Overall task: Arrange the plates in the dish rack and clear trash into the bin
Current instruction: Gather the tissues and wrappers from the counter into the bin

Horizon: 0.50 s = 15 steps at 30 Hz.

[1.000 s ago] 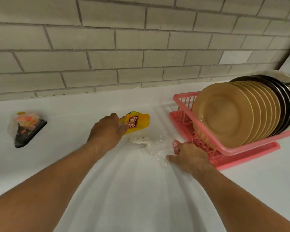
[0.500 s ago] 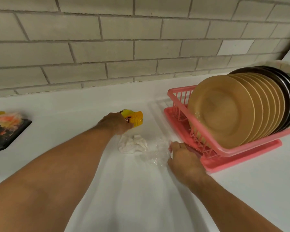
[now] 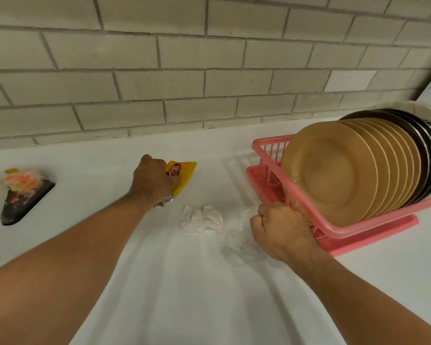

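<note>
Nearest to me, the right hand (image 3: 281, 232) sits knuckles-up on the white countertop (image 3: 184, 295), fingers curled in on the clear crumpled plastic film (image 3: 239, 241), which I read as a pinch on its upper edge. That hand is touching the front corner of the pink plastic dish rack (image 3: 266, 150). Just left of the film lies a crumpled white paper napkin (image 3: 200, 219), with neither hand on it. Further out, the left hand (image 3: 152, 181) is closed round a yellow snack wrapper (image 3: 184, 173), and a silvery end sticks out below the fist. Off to the far left sits a black triangular tray under clear wrap (image 3: 20, 192), well apart from both hands. The rack already holds a row of tan plates (image 3: 329, 170) on edge, with dark plates (image 3: 426, 145) behind them, so I judge the plate half done and the trash half under way. I see no bin anywhere, which is my first worry, as both hands must carry blind to it. The film is thin and slippery, so a light pinch could drop part of it. Lifting the right hand carelessly could also jolt the rack and rattle the leaning plates. With both hands full, the napkin and the tray need a second trip.
</note>
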Each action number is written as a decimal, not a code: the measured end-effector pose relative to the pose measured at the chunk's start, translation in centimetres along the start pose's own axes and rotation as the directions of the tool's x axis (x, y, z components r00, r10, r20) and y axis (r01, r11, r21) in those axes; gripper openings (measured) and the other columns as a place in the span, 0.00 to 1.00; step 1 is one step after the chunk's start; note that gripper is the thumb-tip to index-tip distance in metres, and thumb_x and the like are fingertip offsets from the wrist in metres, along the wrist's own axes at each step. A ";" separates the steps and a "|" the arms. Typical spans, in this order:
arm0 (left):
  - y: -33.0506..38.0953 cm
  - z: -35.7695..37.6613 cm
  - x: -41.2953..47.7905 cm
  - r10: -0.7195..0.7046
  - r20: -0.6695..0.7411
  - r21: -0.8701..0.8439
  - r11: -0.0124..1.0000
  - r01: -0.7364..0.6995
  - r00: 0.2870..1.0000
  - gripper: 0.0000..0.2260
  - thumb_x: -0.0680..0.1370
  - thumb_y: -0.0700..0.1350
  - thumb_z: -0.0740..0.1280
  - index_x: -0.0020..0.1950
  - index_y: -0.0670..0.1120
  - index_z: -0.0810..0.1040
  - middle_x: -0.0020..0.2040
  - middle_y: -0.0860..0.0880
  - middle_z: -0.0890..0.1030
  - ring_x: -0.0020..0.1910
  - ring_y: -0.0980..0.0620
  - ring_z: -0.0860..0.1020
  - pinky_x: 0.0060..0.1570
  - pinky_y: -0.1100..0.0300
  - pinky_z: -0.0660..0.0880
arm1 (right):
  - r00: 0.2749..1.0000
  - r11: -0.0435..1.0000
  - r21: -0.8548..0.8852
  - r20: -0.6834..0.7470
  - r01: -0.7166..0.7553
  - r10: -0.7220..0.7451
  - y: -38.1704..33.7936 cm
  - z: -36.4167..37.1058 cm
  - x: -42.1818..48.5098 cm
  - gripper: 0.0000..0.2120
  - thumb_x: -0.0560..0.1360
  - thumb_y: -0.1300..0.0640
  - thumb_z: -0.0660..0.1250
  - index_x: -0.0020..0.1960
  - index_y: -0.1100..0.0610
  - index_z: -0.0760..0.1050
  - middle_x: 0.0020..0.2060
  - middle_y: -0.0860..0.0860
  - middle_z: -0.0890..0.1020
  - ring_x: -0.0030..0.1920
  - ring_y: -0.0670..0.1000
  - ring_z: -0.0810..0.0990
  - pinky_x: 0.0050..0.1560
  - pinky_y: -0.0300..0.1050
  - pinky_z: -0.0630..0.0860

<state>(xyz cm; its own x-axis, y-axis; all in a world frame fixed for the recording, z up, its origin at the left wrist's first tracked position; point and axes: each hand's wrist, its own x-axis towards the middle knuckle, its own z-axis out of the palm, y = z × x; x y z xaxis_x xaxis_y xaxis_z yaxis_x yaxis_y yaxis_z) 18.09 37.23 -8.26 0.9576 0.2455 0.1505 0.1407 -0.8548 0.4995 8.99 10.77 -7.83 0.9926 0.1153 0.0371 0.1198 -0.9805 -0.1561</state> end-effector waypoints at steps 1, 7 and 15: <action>0.0 -0.4 -0.1 0.008 -0.007 0.010 1.000 -0.008 1.000 0.12 0.72 0.47 0.69 0.34 0.44 0.70 0.46 0.42 0.71 0.42 0.41 0.76 0.34 0.57 0.67 | 1.000 1.000 0.018 -0.014 -0.016 0.016 -0.3 -0.3 -0.1 0.18 0.78 0.42 0.53 0.47 0.54 0.75 0.41 0.51 0.76 0.41 0.53 0.76 0.45 0.47 0.75; 0.5 -2.5 -2.0 0.116 -0.036 -0.045 0.992 -0.118 0.993 0.09 0.71 0.30 0.57 0.45 0.42 0.71 0.45 0.48 0.71 0.44 0.46 0.71 0.40 0.59 0.65 | 1.000 0.998 0.060 0.011 -0.002 0.001 -0.7 -0.6 -0.4 0.11 0.74 0.47 0.65 0.40 0.52 0.67 0.42 0.49 0.72 0.46 0.52 0.71 0.43 0.44 0.69; 2.0 -3.3 -5.3 0.182 0.251 0.139 0.965 -0.222 0.951 0.08 0.73 0.41 0.59 0.41 0.51 0.76 0.40 0.50 0.80 0.37 0.48 0.79 0.36 0.58 0.76 | 0.998 0.980 0.194 0.037 0.042 -0.050 -0.2 -0.4 -0.7 0.12 0.74 0.68 0.59 0.46 0.51 0.66 0.48 0.47 0.70 0.42 0.49 0.74 0.43 0.47 0.78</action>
<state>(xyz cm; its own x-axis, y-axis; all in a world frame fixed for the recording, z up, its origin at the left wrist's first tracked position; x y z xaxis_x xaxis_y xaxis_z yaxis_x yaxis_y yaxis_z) 12.48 35.69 -5.22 0.9991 -0.0374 0.0200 -0.0419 -0.9432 0.3297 8.30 10.81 -7.44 0.9855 0.1695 0.0087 0.1622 -0.9251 -0.3432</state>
